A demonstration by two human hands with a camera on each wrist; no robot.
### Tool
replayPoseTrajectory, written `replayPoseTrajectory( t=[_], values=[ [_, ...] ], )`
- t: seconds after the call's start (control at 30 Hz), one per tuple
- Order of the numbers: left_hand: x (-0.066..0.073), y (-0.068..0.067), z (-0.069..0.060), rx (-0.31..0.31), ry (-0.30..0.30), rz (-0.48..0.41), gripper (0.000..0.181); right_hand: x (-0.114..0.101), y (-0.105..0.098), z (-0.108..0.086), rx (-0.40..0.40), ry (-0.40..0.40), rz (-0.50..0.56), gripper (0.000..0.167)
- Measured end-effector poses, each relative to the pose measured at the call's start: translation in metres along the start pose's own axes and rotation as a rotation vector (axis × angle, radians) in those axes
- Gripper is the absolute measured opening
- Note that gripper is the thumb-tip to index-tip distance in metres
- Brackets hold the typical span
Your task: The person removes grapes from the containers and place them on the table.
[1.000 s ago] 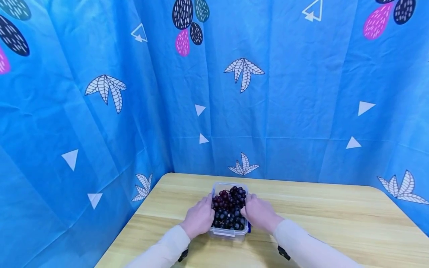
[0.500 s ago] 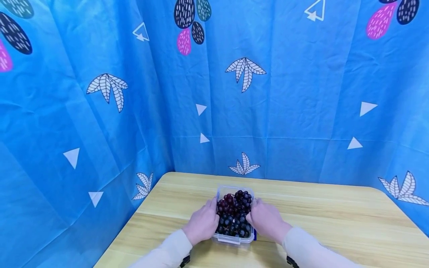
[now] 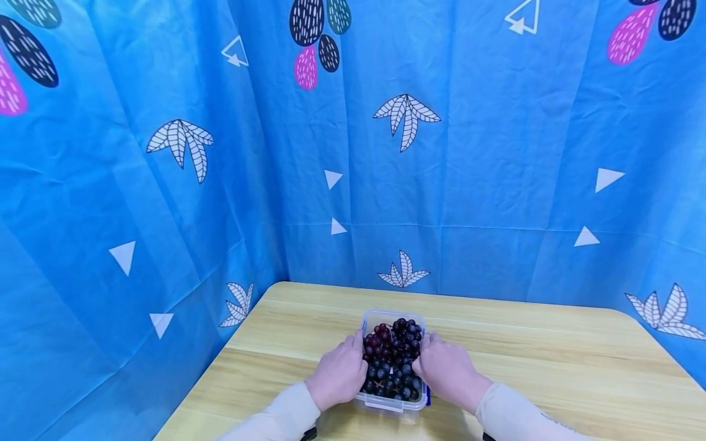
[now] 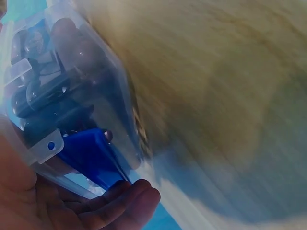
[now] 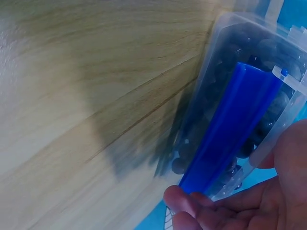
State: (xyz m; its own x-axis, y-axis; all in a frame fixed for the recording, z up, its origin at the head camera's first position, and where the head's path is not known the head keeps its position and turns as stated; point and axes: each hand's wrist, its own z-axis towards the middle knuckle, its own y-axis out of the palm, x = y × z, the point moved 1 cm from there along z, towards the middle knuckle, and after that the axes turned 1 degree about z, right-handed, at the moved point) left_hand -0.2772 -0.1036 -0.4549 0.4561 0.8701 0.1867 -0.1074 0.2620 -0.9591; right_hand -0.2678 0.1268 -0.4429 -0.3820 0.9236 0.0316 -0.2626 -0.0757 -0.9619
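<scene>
A clear plastic container (image 3: 383, 403), lidless on top, holds bunches of dark purple and reddish grapes (image 3: 391, 364). My left hand (image 3: 339, 372) grips its left wall, and my right hand (image 3: 449, 373) grips the right wall, each thumb lying at the rim. In the left wrist view, fingertips (image 4: 146, 199) reach under a blue side clasp (image 4: 93, 155) that hangs down. A second blue clasp (image 5: 230, 124) hangs on the other side in the right wrist view, with right fingertips (image 5: 180, 199) at its end. Whether the base touches the table cannot be told.
The light wooden table (image 3: 524, 361) extends widely to the right of the container, with a narrower stretch on the left. Blue patterned curtains (image 3: 485, 153) stand behind the table and along its left side.
Both hands have moved toward me and a little to the right, carrying or sliding the container of grapes with them. Their grip looks the same, and the view has shifted slightly.
</scene>
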Motion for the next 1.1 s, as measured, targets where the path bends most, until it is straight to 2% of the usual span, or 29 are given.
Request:
replayPoseTrajectory(
  t=[0.1,0.3,0.4,0.53,0.77,1.1],
  values=[
    [-0.001,-0.002,0.001,0.003,0.014,0.035,0.057,-0.001,0.001,-0.001,0.013,0.008,0.015,0.057],
    [-0.006,-0.01,0.012,0.083,0.025,0.044,0.04,0.0,0.005,-0.001,0.022,0.006,0.027,0.057],
    [-0.007,-0.01,0.018,0.105,0.021,0.044,0.041,0.001,0.006,-0.001,0.024,-0.008,0.02,0.056],
    [-0.01,-0.005,0.022,0.1,0.014,0.072,0.054,0.002,0.007,0.0,0.04,-0.024,0.043,0.055],
    [-0.016,0.007,0.023,0.073,-0.018,0.056,0.057,0.003,0.007,0.002,0.036,-0.009,0.075,0.057],
    [-0.014,0.007,0.029,0.06,-0.024,0.085,0.057,0.004,0.002,0.0,0.018,0.008,0.051,0.058]
  ],
)
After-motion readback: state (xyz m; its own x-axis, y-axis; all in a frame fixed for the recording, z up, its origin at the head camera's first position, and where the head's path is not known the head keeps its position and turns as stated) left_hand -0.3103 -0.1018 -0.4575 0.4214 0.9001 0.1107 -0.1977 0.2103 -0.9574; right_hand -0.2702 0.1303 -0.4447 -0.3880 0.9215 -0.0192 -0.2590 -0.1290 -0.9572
